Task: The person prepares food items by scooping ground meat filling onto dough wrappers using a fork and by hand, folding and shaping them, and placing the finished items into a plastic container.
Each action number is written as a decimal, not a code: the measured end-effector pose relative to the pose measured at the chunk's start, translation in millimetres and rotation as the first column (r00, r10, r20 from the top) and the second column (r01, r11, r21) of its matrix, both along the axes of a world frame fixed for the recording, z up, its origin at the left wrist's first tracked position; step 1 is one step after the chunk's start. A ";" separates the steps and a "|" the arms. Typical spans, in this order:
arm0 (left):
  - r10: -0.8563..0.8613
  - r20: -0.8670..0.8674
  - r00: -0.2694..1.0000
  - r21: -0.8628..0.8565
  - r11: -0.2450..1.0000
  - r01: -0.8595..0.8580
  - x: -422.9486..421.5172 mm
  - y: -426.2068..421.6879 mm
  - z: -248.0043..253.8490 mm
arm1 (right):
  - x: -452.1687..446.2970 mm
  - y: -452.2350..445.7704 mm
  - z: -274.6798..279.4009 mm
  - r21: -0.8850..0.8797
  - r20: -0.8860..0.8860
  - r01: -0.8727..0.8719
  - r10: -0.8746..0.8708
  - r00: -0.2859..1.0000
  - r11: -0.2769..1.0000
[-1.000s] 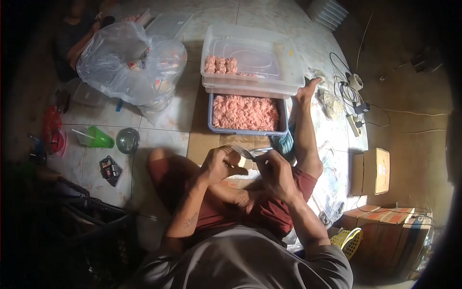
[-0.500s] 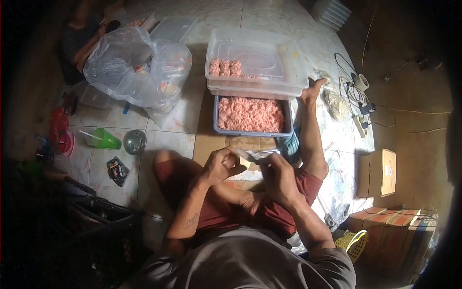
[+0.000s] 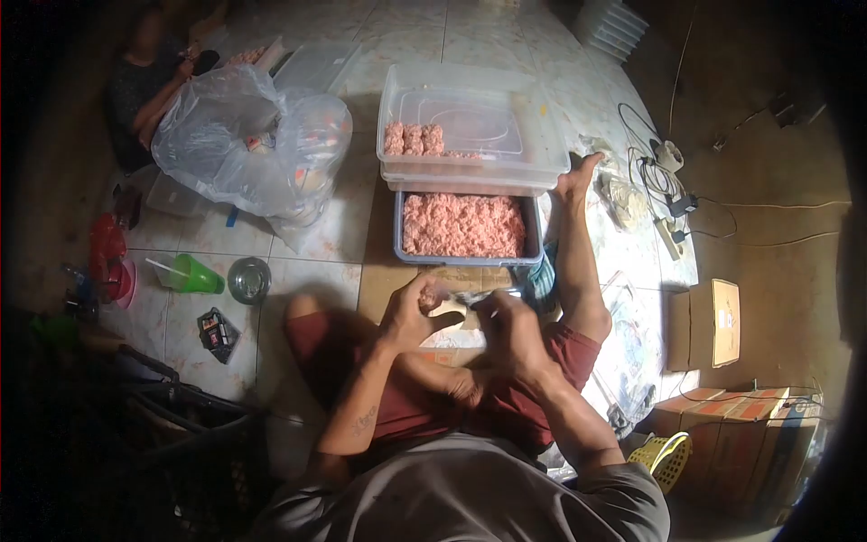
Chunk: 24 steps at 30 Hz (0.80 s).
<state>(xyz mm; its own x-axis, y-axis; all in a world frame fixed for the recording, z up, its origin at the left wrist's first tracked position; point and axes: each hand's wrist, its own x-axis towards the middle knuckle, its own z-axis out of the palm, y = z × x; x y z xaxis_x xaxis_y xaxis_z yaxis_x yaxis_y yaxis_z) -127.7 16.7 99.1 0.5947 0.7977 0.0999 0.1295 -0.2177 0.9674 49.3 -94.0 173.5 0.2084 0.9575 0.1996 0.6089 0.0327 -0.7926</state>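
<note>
My left hand (image 3: 408, 314) is closed around a small lump of minced meat (image 3: 431, 297), partly hidden by the fingers. My right hand (image 3: 517, 336) grips a thin shiny thing (image 3: 465, 296) whose blurred end points at the lump; its kind is unclear. Just beyond both hands, a blue-grey tub (image 3: 397, 237) holds loose pink minced meat (image 3: 465, 226). Over the tub's far part sits a clear plastic tray (image 3: 492, 113), with shaped meat portions (image 3: 414, 139) in a row at its left.
A big plastic bag (image 3: 217, 135) lies at the left, near another person (image 3: 158, 90). Closer are a green cup (image 3: 197, 274), a glass dish (image 3: 248, 280) and a small black pack (image 3: 217, 332). Cables (image 3: 655, 176) and cardboard boxes (image 3: 722, 434) line the right side.
A lump of meat now shows in my left hand, where the fingers were at the shiny thing's end before. My hands are slightly farther apart. The view has shifted slightly.
</note>
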 end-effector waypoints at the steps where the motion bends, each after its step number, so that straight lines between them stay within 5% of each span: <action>1: -0.020 0.067 0.998 -0.008 1.000 0.020 -6.1 0.8 3.6 | 11.4 6.6 2.5 0.005 0.004 0.075 -0.075 0.997 0.997; 3: -0.107 0.158 0.982 -0.249 0.958 0.144 -12.0 5.0 -7.2 | 35.1 26.6 11.3 0.060 0.112 0.194 -0.200 0.973 0.979; 5: -0.093 0.128 0.987 -0.203 0.972 0.118 -5.0 2.5 -14.2 | 63.2 51.4 -7.7 0.015 0.332 0.173 -0.168 0.928 0.985; 7: -0.072 0.109 0.991 -0.131 0.988 0.086 3.5 5.8 -11.1 | 67.1 61.2 -12.7 0.011 0.369 0.074 -0.073 0.927 0.997; 9: 0.056 0.275 0.960 -0.516 0.851 0.098 4.9 1.8 17.2 | 41.9 74.5 -3.4 -0.043 0.291 -0.001 0.013 0.957 0.999; 11: -0.055 0.223 0.973 -0.305 0.944 0.124 4.2 14.4 15.7 | 16.4 81.6 7.0 -0.156 0.247 -0.123 0.159 0.956 0.980; 13: 0.085 0.404 0.911 -0.217 0.976 0.005 12.7 13.1 47.1 | 14.6 99.7 4.3 -0.087 0.387 -0.418 0.417 0.822 0.904; 14: 0.082 0.413 0.907 -0.209 0.978 0.007 11.2 16.7 49.0 | 12.6 112.5 12.8 -0.117 0.400 -0.396 0.408 0.821 0.911; 16: 0.347 0.532 0.773 -0.423 0.899 -0.113 0.2 17.8 42.2 | 33.0 144.5 28.7 -0.033 0.451 -0.386 0.358 0.818 0.922; 18: 0.260 0.236 0.936 -0.292 0.938 -0.186 -36.5 35.1 -3.1 | 52.6 181.1 52.2 0.112 0.426 -0.327 0.252 0.869 0.938; 19: 0.235 0.233 0.944 -0.430 0.895 -0.117 -41.0 36.4 -24.8 | 61.3 201.9 65.2 0.172 0.362 -0.273 0.197 0.911 0.947; 22: 0.333 0.184 0.925 -0.299 0.915 -0.270 -31.1 32.3 -75.0 | 97.2 273.1 51.7 0.092 0.423 -0.166 0.112 0.899 0.982; 24: 0.275 0.198 0.941 -0.468 0.870 -0.156 -31.8 37.7 -85.4 | 108.4 307.2 33.3 -0.121 0.375 -0.030 0.074 0.924 0.992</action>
<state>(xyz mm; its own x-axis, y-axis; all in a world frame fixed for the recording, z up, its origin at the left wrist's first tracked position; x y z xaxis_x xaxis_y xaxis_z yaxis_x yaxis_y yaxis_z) -159.5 54.4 13.7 0.4050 0.8985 -0.1692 -0.1352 0.2419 0.9608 157.7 213.3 206.8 0.0879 0.9854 0.1456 0.8635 -0.0025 -0.5044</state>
